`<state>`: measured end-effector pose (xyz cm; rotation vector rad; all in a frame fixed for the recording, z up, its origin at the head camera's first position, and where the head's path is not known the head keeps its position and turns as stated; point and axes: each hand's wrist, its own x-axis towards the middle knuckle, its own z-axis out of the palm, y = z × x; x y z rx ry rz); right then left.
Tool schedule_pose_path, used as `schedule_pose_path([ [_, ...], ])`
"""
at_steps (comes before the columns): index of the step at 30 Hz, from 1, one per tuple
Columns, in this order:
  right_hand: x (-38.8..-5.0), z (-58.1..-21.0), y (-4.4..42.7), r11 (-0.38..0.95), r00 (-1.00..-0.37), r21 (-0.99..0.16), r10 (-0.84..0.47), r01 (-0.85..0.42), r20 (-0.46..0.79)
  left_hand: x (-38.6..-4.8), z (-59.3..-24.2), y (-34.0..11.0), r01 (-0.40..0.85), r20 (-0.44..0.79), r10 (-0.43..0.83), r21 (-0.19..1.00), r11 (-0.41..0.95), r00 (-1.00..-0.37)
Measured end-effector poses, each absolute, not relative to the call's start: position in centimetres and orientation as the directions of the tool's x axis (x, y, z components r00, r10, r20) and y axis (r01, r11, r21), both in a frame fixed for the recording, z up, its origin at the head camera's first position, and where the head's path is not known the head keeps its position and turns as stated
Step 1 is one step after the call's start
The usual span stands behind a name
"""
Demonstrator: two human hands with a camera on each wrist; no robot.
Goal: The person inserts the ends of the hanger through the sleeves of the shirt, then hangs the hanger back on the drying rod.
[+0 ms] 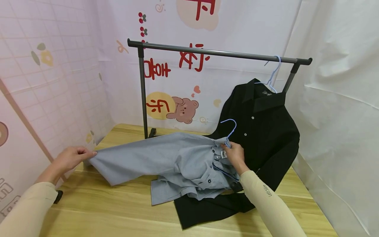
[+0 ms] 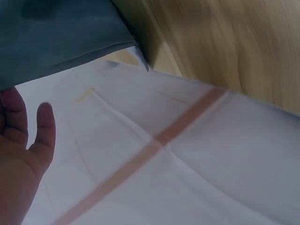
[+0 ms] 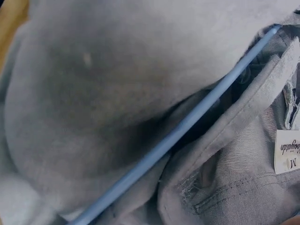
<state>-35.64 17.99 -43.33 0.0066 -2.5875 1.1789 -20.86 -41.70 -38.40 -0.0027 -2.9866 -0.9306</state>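
A light grey-blue shirt [image 1: 183, 161] is stretched sideways above the wooden table, partly bunched at its right end. My left hand [image 1: 69, 159] pinches the end of its outstretched sleeve [image 1: 127, 161]. In the left wrist view, the sleeve edge [image 2: 61, 47] covers some fingertips. My right hand [image 1: 236, 154] grips the shirt's collar area together with the neck of a blue hanger [image 1: 236, 126], hook upward. A straight hanger bar [image 3: 187, 129] runs through the shirt opening in the right wrist view, near a white size label [image 3: 287, 151].
A black shirt [image 1: 266, 121] hangs on a second blue hanger [image 1: 271, 77] from the dark rack's rail [image 1: 207, 51]. Its sleeve [image 1: 210, 210] lies across the wooden table [image 1: 118, 214], below the grey-blue shirt. Printed cloth walls stand behind and at the left.
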Motion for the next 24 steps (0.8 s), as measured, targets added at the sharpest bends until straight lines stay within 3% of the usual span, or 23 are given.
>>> schedule_pose_path([
  [6, -35.4, -43.4, 18.1, 0.661, -0.952, -0.741, 0.138, -0.116, 0.273, -20.5, -39.3, -43.2, 0.029, 0.115, -0.029, 0.472, 0.881, -0.993],
  [12, -35.2, -43.6, 18.3, 0.655, -0.951, -0.746, 0.140, -0.119, 0.274, -20.5, -40.8, -43.2, 0.030, 0.158, -0.052, 0.479, 0.877, -0.986],
  [19, -35.0, -43.7, 18.1, 0.649, -0.951, -0.749, 0.129, -0.132, 0.280, -23.0, -40.4, -38.3, 0.136, 0.255, 0.004, 0.502, 0.854, -0.967],
  [24, -34.7, -43.9, 17.8, 0.639, -0.952, -0.755, 0.117, -0.147, 0.284, -24.7, -40.2, -34.0, 0.154, 0.249, 0.007, 0.574, 0.804, -0.968],
])
